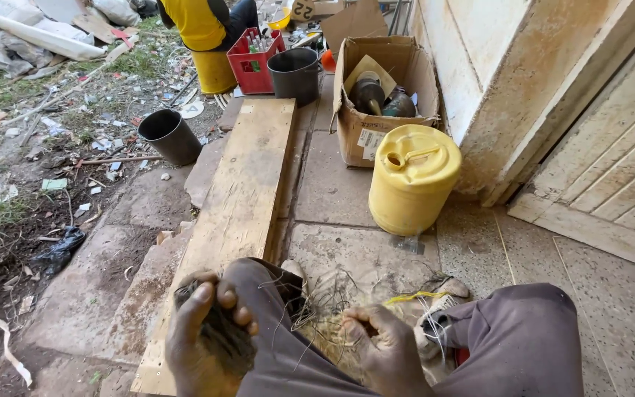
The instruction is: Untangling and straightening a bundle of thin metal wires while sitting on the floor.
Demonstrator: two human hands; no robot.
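While the left hand (203, 334) is closed around a dark bundle of fibres (222, 342) resting on the person's left knee, the right hand (380, 345) is pinched shut on a few thin strands (317, 309) drawn from the loose heap of dry fibre (332, 323) between the legs. Judging by the small bundle against the loose heap, gathering appears only partly done. A yellow cord (413, 297) lies across the heap, not yet used.

Containers: a yellow jerrycan (413, 176), cap off, contents not visible; a cardboard box (380, 95) holding dark metal items and paper; two black buckets (170, 136) (293, 72), contents unseen; a red crate (255, 62) with bottles near another person (196, 22).
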